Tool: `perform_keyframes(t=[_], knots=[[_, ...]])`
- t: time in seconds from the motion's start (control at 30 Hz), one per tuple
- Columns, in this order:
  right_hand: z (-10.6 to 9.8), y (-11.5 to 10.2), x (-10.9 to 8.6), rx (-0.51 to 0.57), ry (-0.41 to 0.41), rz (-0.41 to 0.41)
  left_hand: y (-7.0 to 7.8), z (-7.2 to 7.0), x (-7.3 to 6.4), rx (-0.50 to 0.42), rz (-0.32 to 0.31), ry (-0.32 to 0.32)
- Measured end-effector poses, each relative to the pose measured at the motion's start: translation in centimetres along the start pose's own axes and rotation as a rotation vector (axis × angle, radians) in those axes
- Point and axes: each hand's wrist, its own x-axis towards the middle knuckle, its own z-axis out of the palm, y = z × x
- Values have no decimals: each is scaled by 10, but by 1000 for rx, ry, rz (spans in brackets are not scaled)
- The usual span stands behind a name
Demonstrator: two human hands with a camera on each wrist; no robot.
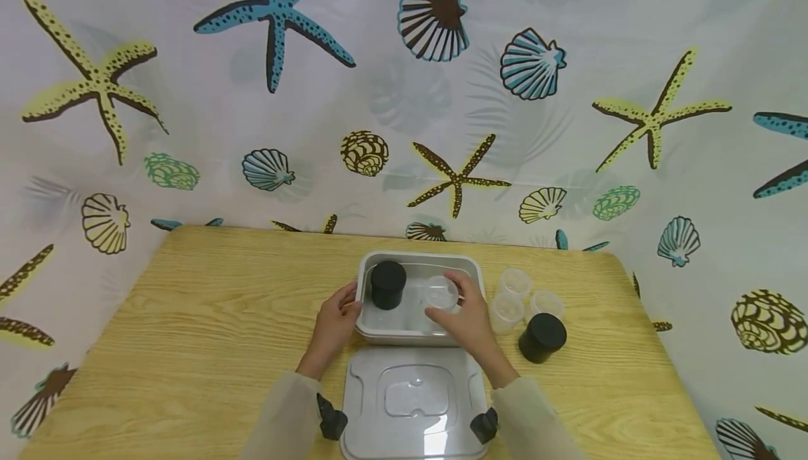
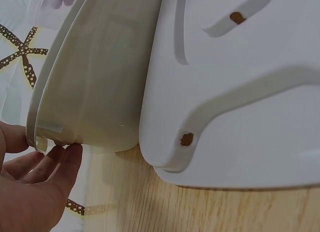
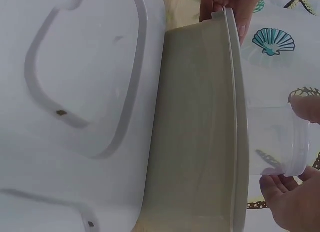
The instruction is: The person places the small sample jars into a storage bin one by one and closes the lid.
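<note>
A pale plastic box [image 1: 404,337] stands on the wooden table. My left hand [image 1: 337,321] grips its left rim, with the thumb at the edge and the fingers beneath it in the left wrist view. Between thumb and fingers, my right hand [image 1: 466,314] holds a clear plastic jar [image 1: 440,293] over the box's right half. The right wrist view shows that jar [image 3: 275,142] partly above the rim, its lower end hidden by the box wall. A black-lidded jar [image 1: 388,283] stands inside the box at the left.
The box's white lid [image 1: 413,426] lies flat in front of it. Right of the box stand several clear jars [image 1: 507,309] and a dark jar [image 1: 541,338]. Behind the table hangs a cloth [image 1: 315,116] printed with starfish and shells.
</note>
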Motion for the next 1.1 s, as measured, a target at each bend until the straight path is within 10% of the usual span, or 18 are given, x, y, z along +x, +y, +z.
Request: perform_keyframes(t=[1.1], knots=[[44, -5, 3, -116, -137, 77, 0, -1, -5, 7, 31, 25]])
